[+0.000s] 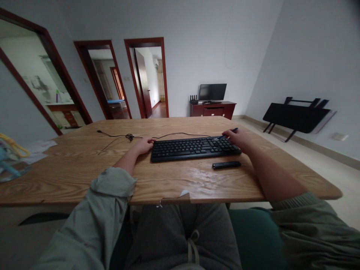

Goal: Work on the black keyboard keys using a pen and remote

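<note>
A black keyboard (pixel 194 147) lies flat on the wooden table in front of me, its keys facing up. My left hand (pixel 144 145) grips its upper left corner, thumb and fingers at the edge. Over the number pad at the other end, my right hand (pixel 237 138) pinches a small brush (pixel 225 134) with a dark blue handle. The pale bristles of the brush point left and down onto the keys. A black oblong piece (pixel 226 165) rests just below the keyboard's right part; its kind I cannot make out.
The keyboard's thin black cable (pixel 129 137) runs behind it and bunches up on the left of the table (pixel 174 183). At the far left edge are a blue object with a yellow band (pixel 14 146) and white crumpled sheets (pixel 39 150). The table's front edge is chipped near my lap.
</note>
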Demonstrator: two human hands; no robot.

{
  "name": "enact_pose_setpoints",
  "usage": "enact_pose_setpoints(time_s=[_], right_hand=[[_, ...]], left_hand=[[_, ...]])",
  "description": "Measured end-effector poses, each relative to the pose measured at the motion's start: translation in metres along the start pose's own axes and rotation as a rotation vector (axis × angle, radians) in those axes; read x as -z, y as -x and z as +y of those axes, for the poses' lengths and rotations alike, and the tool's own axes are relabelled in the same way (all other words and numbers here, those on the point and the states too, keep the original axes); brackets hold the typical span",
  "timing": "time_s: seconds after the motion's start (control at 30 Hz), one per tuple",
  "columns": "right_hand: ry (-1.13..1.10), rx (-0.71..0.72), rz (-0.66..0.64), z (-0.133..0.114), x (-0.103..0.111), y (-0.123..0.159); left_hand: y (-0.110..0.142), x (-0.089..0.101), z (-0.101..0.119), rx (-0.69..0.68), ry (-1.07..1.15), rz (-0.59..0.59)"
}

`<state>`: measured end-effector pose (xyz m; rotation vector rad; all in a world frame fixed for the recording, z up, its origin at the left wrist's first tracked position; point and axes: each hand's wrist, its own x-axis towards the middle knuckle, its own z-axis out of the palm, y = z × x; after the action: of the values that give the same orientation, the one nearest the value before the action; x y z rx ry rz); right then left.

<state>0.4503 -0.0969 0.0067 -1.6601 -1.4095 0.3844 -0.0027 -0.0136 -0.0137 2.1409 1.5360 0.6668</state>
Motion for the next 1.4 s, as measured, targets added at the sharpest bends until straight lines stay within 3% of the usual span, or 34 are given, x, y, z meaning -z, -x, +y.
enact_pose_setpoints(time_s=[0.13,0.47,0.73,0.9,1.0,1.13,1.23,1.33,1.4], right_hand=[[0.122,0.005,-0.046,0.002,-0.006,-0.003],[0.265,0.027,-0.050,0.008,0.001,-0.007],[0.396,-0.006,0.040,0.018,0.018,-0.012],[0.559,-0.041,0.207,0.023,0.030,-0.012],[0.462,-0.009,0.260,0.023,0.031,-0.010],[0.195,0.082,0.052,0.014,0.015,-0.005],[0.177,0.135,-0.078,0.006,0.001,0.000],[0.298,0.149,-0.103,0.003,0.001,0.002],[0.422,0.119,-0.044,0.005,0.009,0.001]], left_hand=[[-0.002,-0.001,-0.003,0.005,0.004,-0.001],[0.007,0.002,0.011,0.058,0.040,0.003],[0.000,-0.002,-0.001,0.020,0.036,0.014],[-0.006,-0.004,-0.010,-0.009,0.052,0.009],[-0.004,-0.004,-0.007,-0.004,0.061,0.001],[0.004,0.000,0.005,0.024,0.060,-0.005],[0.008,0.002,0.010,0.031,0.045,-0.005],[0.006,0.001,0.009,0.017,0.038,-0.008],[0.004,0.000,0.006,0.012,0.042,-0.014]])
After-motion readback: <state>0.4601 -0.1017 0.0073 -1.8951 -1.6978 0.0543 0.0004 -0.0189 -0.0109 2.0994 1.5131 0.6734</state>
